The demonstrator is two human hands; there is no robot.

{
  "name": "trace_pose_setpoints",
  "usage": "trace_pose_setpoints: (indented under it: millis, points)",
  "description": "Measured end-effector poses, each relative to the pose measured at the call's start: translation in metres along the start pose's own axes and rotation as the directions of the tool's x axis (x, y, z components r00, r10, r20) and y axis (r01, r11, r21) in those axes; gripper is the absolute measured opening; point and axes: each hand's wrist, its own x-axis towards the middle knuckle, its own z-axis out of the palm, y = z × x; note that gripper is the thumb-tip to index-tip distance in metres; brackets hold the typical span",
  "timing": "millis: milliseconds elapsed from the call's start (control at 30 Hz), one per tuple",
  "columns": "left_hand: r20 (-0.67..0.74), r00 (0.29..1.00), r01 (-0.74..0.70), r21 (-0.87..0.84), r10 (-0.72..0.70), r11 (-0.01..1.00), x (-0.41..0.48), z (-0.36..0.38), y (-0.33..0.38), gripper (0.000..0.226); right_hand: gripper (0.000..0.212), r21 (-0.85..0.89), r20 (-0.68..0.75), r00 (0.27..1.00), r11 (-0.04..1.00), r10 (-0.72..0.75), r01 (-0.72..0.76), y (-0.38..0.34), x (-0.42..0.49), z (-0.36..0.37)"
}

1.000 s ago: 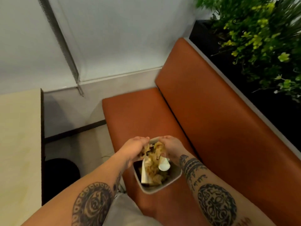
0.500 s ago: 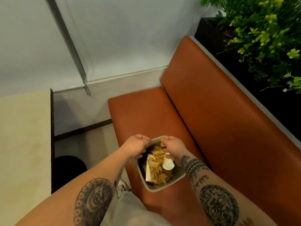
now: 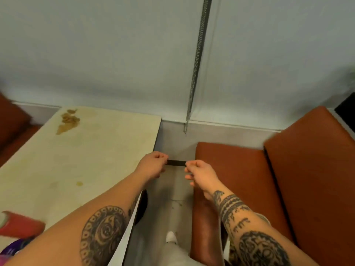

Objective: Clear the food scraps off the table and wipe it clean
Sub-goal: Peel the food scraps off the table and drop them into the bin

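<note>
The cream table (image 3: pixel 96 150) fills the left half of the head view. A small heap of brown food scraps (image 3: pixel 69 117) lies at its far left corner, with a brown smear (image 3: pixel 64 129) beside it and a yellowish spot (image 3: pixel 79 183) nearer me. My left hand (image 3: pixel 152 166) hangs over the table's right edge, fingers curled into a fist with nothing visible in it. My right hand (image 3: pixel 199 174) is a little to its right, over the gap by the bench, fingers loosely curled and empty. The scrap bin is out of sight.
An orange bench seat (image 3: pixel 236 169) and its backrest (image 3: pixel 315 169) stand on the right. A narrow floor gap (image 3: pixel 172 204) runs between table and bench. A red object (image 3: pixel 19 225) and something purple (image 3: pixel 13 248) sit at the table's near left. The wall is close behind.
My view has swung left from the bench and the scrap-filled bin to the table. Both hands have left the bin and now hang empty at the table's edge.
</note>
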Motion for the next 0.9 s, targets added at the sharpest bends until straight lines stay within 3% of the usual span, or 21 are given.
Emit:
trace_pose_setpoints:
  millis: [167,433,700,900]
  points:
    - [-0.198,0.979,0.023,-0.147,-0.052,0.989,-0.003,-0.089,-0.015,0.016,0.008,-0.085,0.208,0.976,0.993,-0.062,0.081,-0.05,0.017,0.087]
    - [-0.438,0.876,0.043,-0.342,-0.2,0.939,0.007,-0.204,-0.064,0.017,0.014,-0.189,0.456,0.889,0.97,-0.049,0.15,-0.087,0.052,0.217]
    - [-0.539,0.731,0.133,-0.488,-0.417,0.863,0.104,-0.275,-0.109,0.018,0.015,-0.317,0.558,0.826,0.94,0.078,0.125,-0.107,0.169,0.315]
    - [-0.586,0.651,0.129,-0.541,-0.482,0.831,0.191,-0.31,-0.109,0.018,0.013,-0.368,0.613,0.788,0.901,0.05,0.229,-0.143,0.262,0.387]
